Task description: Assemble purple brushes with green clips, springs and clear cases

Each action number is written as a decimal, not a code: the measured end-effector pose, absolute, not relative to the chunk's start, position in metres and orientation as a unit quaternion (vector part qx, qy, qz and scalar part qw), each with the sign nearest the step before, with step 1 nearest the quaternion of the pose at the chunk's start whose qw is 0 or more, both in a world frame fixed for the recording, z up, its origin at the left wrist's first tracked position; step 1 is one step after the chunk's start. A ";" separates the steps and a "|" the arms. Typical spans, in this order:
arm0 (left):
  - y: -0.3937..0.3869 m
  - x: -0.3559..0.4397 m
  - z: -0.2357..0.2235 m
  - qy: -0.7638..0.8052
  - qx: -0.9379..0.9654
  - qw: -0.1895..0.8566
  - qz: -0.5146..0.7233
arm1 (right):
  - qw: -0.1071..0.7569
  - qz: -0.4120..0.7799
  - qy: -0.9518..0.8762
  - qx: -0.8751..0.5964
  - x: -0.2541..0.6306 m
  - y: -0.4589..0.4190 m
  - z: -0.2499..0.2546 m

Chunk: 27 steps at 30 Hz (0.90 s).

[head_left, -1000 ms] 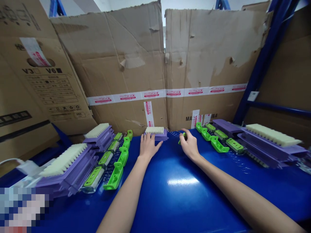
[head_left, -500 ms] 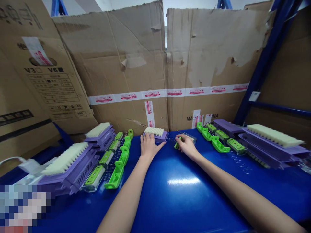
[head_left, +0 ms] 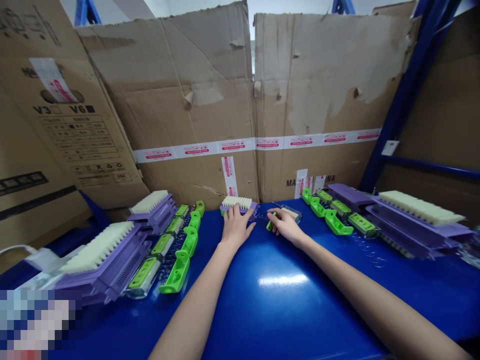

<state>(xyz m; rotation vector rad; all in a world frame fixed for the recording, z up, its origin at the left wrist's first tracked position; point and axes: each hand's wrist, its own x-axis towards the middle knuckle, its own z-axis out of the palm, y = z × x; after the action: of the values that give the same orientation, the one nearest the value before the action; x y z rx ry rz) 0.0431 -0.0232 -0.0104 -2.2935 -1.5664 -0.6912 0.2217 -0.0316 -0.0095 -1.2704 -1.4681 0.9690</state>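
Observation:
At the back of the blue table (head_left: 285, 310), my left hand (head_left: 236, 227) is open, its fingers apart and reaching over the near side of a purple plastic part with a cream ribbed pad (head_left: 237, 202) on top. A bit of green shows by its fingertips; whether they press on it I cannot tell. My right hand (head_left: 285, 225) is closed on a small green plastic piece (head_left: 271, 221), just right of that part. Behind the right hand lies a clear part with a pale insert (head_left: 292, 213). Thin springs (head_left: 261, 216) lie between the hands.
Purple parts with cream pads stand at left (head_left: 97, 247) and right (head_left: 420, 207). Alongside are green brackets (head_left: 176, 275), clear boxes with green tops (head_left: 144, 272) and loose springs (head_left: 369, 250). Cardboard sheets (head_left: 195, 110) wall the back; a blue frame post (head_left: 397, 95) rises at right.
My left hand has shifted slightly right, and a green edge now shows by its fingertips. My right hand keeps hold of the green piece. The view has turned slightly.

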 end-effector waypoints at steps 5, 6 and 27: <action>-0.023 0.041 -0.012 -0.535 -0.799 0.119 -0.249 | 0.477 0.403 -0.589 -0.513 0.222 -0.032 -0.009; -0.024 0.041 -0.012 -0.533 -0.800 0.118 -0.250 | 0.476 0.406 -0.591 -0.509 0.222 -0.032 -0.009; -0.024 0.043 -0.012 -0.510 -0.803 0.110 -0.288 | 0.415 0.205 -0.757 -0.461 0.225 -0.032 -0.012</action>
<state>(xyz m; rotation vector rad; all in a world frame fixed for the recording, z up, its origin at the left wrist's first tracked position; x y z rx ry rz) 0.0433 -0.0243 -0.0119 -2.3606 -1.4989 -0.8475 0.2247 -0.0325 -0.0119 -1.1567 -1.9018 0.5148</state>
